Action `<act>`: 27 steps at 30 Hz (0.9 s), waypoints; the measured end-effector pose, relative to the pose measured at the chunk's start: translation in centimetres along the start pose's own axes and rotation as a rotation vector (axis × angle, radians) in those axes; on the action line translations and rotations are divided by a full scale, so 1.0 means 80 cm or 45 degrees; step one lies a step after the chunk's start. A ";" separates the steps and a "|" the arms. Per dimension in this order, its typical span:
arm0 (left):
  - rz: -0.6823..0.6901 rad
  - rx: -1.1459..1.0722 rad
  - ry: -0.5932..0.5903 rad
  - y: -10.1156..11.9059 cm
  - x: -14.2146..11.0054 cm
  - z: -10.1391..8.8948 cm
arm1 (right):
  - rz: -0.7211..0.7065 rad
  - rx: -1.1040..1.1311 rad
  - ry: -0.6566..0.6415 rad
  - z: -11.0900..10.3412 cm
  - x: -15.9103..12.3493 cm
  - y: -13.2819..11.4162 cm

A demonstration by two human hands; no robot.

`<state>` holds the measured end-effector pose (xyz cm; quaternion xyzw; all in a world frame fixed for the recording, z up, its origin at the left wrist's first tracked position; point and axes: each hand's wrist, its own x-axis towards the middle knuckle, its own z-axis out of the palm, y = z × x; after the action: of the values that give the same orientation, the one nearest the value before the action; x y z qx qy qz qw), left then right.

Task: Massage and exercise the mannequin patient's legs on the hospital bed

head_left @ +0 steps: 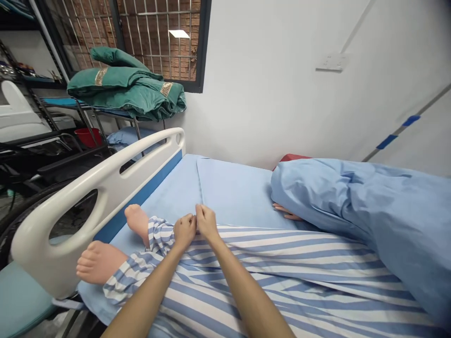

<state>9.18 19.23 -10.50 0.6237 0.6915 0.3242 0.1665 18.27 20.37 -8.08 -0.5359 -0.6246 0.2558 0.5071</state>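
My left hand [185,231] and my right hand [207,221] are close together, both closed, at the far side of the striped trousers [282,253]. Their fingers hide whatever they pinch. Blue-and-white stripes run along the trousers, worn by a figure lying on the bed. Its two bare feet [100,263] stick out near the footboard. A crease in the light blue sheet [236,188] runs from the far edge toward my hands. At the right, a bunched blue cover [334,197] lies over the figure's upper part, with a hand [287,212] of the figure showing beneath.
The cream footboard [102,188] rises at the left. Behind it, folded green bedding [130,89] lies on a rack by the barred window. A black wheelchair [59,164] and a red bucket [88,136] stand farther left. A white wall runs along the bed's far side.
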 end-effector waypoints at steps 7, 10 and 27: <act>-0.083 -0.087 0.063 -0.001 0.000 -0.001 | 0.155 0.156 0.077 0.026 -0.007 0.019; -0.099 -0.234 0.050 0.003 0.005 -0.005 | 0.159 0.171 0.072 0.024 -0.008 0.019; -0.101 -0.526 0.110 0.031 0.010 0.023 | 0.275 0.393 0.196 0.021 -0.006 0.016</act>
<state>12.10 20.45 -10.08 0.5342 0.6407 0.4788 0.2737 17.20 20.69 -9.97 -0.5339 -0.4762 0.3595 0.5991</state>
